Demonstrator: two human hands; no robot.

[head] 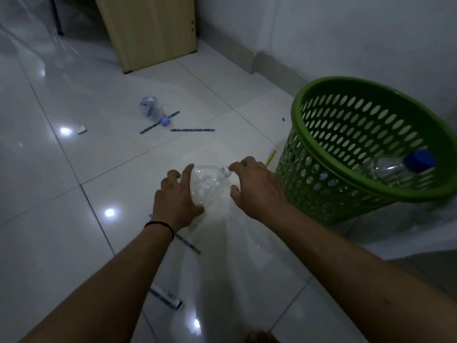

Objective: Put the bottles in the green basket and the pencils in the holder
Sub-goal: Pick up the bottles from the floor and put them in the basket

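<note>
A crumpled clear bottle lies on the white tiled floor between my hands. My left hand curls against its left side and my right hand covers its right end. Whether they grip it firmly is unclear. The green basket stands right beside my right hand, with a clear blue-capped bottle inside. Farther off lies another crushed bottle with a blue cap. Two blue pencils lie beside it, a yellow pencil by the basket, and one pencil under my left wrist.
A wooden panel stands at the back near the wall. A scrap of paper lies at the left. A white tube-like item lies on the floor under my left forearm. No holder is in view.
</note>
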